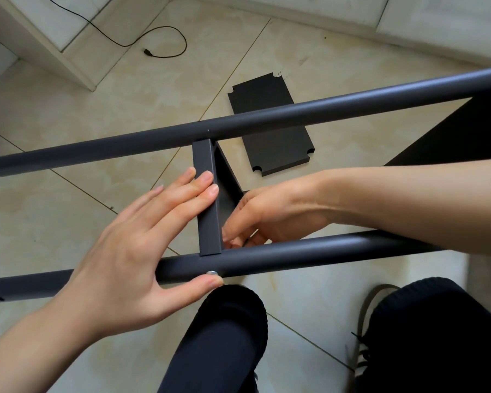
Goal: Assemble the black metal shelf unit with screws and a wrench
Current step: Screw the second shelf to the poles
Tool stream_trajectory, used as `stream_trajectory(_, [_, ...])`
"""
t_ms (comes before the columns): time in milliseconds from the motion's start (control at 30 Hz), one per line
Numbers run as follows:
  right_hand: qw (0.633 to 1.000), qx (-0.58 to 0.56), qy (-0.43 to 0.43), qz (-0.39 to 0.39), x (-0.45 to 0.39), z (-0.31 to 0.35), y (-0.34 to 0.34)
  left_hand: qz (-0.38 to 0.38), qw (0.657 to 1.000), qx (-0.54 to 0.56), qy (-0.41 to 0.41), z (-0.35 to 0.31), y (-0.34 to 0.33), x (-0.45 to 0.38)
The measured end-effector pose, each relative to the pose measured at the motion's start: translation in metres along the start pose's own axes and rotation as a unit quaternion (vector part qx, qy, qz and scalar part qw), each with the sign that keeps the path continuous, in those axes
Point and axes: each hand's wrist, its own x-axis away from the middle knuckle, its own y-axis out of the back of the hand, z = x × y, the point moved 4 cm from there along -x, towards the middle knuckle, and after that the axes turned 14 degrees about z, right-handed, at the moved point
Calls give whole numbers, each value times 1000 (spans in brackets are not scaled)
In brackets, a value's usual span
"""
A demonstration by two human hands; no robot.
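We stood over a tiled floor point(68, 154) with the black shelf frame held across our knees. Its far tube point(295, 110) ran from lower left to upper right, and its near tube point(281, 255) lay almost level just in front of our legs. A flat crossbar point(206, 194) joined the two tubes, meeting each at a right angle. Behind the crossbar a dark panel of the frame dropped away toward the floor.

On the floor beyond the far tube lay a black shelf board point(278, 143) with notched corners, partly hidden by that tube. Further off, a thin black cable point(165, 38) curled across the tiles beside a white cabinet point(48, 32).

Our left hand point(142, 245) lay flat and spread, fingers straight across the crossbar and palm over the near tube, while its thumb pressed against a silver screw head point(212, 273) on the tube's near side. Our right hand point(262, 219) reached in from the right behind the crossbar, fingers curled down at the joint with the near tube. We could not tell whether they pinched anything there.

Below, our dark trouser legs point(219, 350) and one shoe point(363, 336) showed.
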Motion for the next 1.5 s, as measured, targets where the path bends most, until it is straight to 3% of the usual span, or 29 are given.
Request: stream_trajectory(1500, [998,55,-5,-35,5,7,-1,-2,1000,-2,-1,1,0,1])
